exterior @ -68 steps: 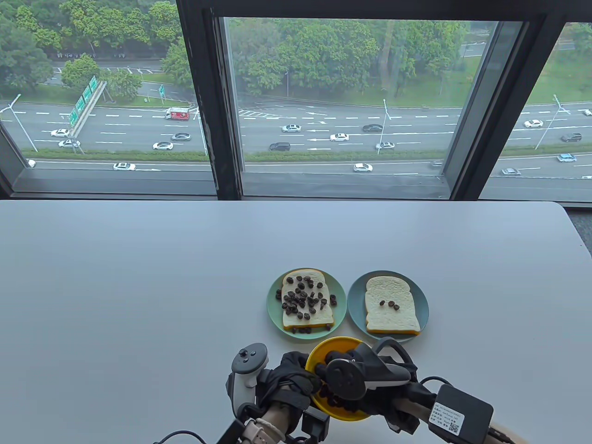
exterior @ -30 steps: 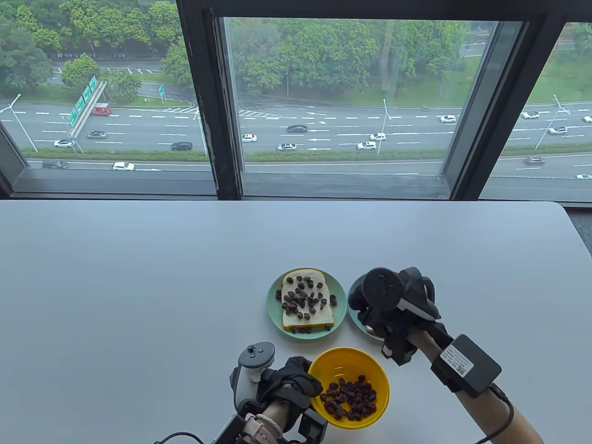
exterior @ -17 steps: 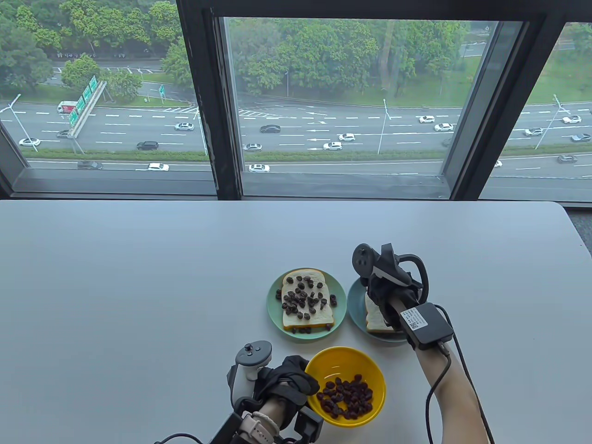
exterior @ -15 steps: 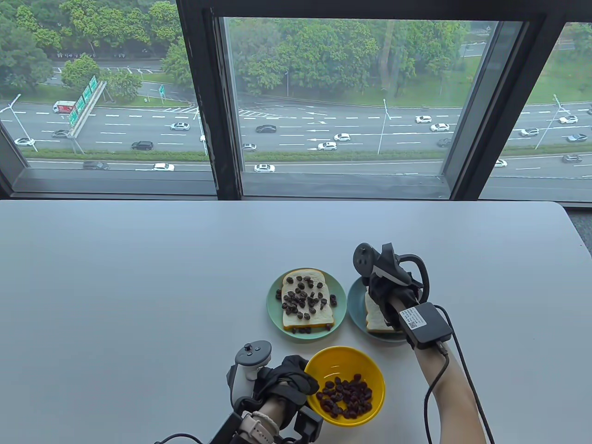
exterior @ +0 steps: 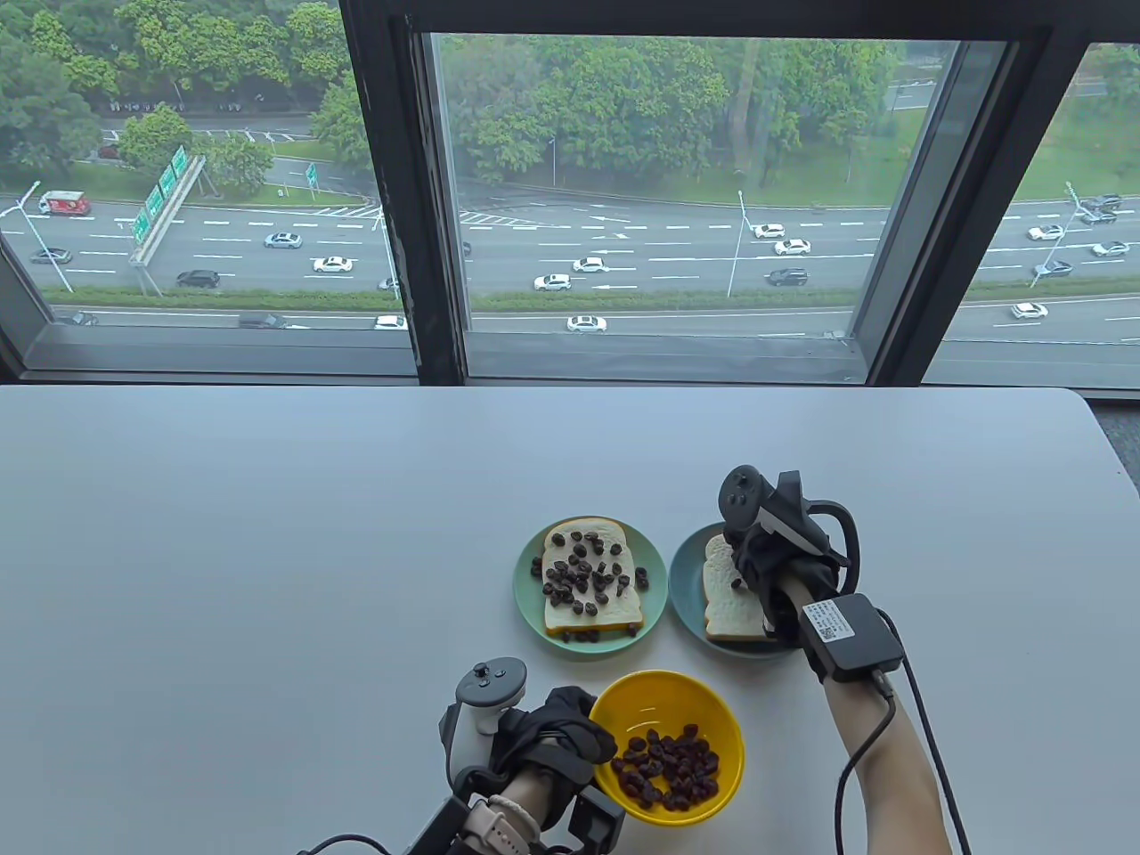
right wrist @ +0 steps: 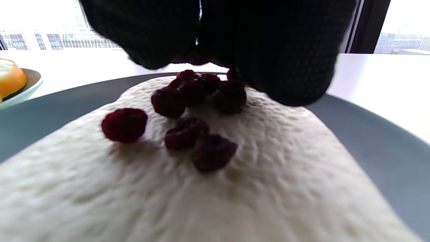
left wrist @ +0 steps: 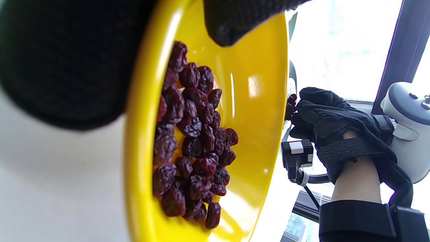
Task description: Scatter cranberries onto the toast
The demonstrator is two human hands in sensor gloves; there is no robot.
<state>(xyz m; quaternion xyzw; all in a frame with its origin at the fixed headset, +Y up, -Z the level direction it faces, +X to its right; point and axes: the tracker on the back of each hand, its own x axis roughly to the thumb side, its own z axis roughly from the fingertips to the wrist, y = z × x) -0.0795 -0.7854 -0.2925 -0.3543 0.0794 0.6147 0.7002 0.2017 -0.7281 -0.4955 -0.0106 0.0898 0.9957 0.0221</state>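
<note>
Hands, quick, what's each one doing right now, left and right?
Left hand: grips the rim of the yellow bowl.
Right hand: fingers bunched low over the right toast, dropping cranberries; whether any remain pinched cannot be told.

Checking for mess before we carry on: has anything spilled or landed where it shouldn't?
Yes, slightly. On the left green plate, a few cranberries lie off the toast, on the plate beside its edges. Nothing lies on the table itself.

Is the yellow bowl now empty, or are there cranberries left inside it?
Not empty. The yellow bowl holds a heap of cranberries on its bottom, well below the rim.
</note>
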